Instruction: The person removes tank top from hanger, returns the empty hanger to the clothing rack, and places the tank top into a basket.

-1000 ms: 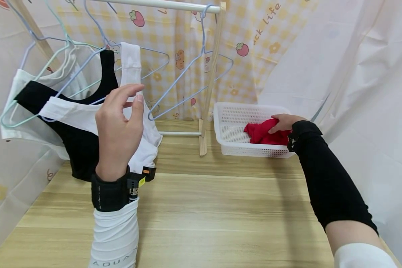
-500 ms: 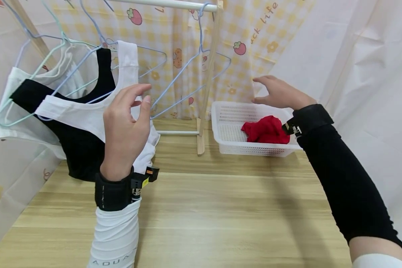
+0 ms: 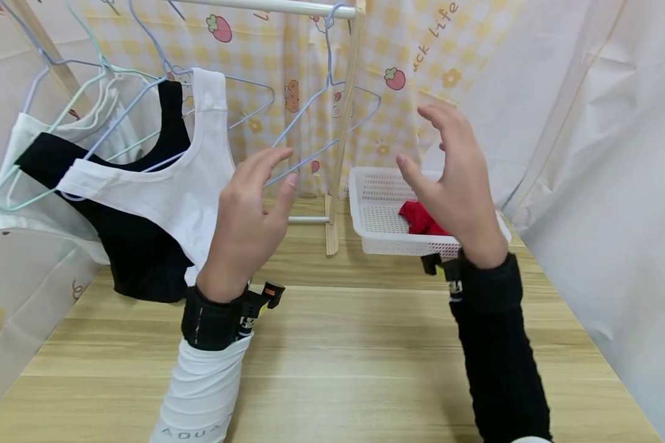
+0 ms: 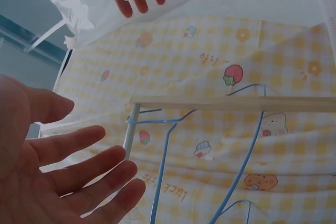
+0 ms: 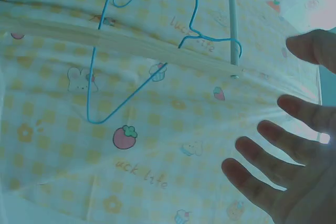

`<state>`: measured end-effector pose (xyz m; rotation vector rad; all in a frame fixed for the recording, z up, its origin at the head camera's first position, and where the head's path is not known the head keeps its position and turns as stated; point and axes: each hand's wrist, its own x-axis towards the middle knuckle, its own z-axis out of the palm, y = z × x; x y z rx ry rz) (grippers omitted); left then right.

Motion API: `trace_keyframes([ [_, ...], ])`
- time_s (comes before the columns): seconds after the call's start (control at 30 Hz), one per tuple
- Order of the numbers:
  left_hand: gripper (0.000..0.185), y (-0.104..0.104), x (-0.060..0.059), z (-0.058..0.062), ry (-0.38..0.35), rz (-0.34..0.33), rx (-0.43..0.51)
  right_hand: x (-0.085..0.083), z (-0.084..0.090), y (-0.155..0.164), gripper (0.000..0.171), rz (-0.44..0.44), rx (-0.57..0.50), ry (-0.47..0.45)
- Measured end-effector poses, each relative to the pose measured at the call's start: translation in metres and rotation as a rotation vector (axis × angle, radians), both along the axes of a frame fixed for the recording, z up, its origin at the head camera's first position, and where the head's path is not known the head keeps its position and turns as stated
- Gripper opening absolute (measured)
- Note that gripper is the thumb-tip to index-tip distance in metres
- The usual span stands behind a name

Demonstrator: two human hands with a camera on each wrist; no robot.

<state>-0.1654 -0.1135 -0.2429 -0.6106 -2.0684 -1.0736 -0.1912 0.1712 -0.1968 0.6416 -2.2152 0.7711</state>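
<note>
My left hand (image 3: 249, 224) is raised in front of the white tank top (image 3: 191, 163), its fingers relaxed and holding nothing. In the left wrist view its fingers are spread, with the blue hanger (image 4: 163, 171) beyond them. My right hand (image 3: 460, 178) is lifted in front of the white basket (image 3: 385, 245), thumb and fingers apart around nothing. A red cloth (image 3: 418, 216) lies in the basket, partly hidden behind that hand. An unfilled blue hanger (image 3: 305, 114) hangs at the right end of the rack (image 3: 288, 6). Several garments on hangers, including a black top (image 3: 144, 252), hang at its left.
The rack's wooden upright (image 3: 346, 123) stands between the hanging clothes and the basket. Behind it is a yellow checked curtain (image 3: 393, 123). White sheeting (image 3: 615, 154) borders the wooden table (image 3: 354, 357) on the right.
My right hand was on the red cloth, let go of it in the basket, then rose and moved left. My left hand has shifted a little to the right.
</note>
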Motion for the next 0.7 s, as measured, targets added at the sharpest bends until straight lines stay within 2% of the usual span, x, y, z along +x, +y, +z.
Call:
trace_keyframes([
  [0.1, 0.043, 0.005, 0.000, -0.001, -0.016, -0.034, -0.043, 0.009, -0.019, -0.006, 0.065, -0.013, -0.058, 0.068],
  [0.3, 0.046, 0.013, 0.000, -0.003, -0.026, -0.051, -0.096, 0.017, -0.043, -0.015, 0.066, -0.003, -0.105, 0.011],
  [0.5, 0.047, 0.015, 0.001, -0.003, -0.039, -0.034, -0.122, 0.017, -0.049, -0.017, 0.068, 0.017, -0.094, -0.011],
  [0.7, 0.043, 0.014, 0.001, -0.002, 0.007, -0.038, -0.079, 0.016, -0.047, -0.014, 0.069, 0.030, -0.079, -0.027],
])
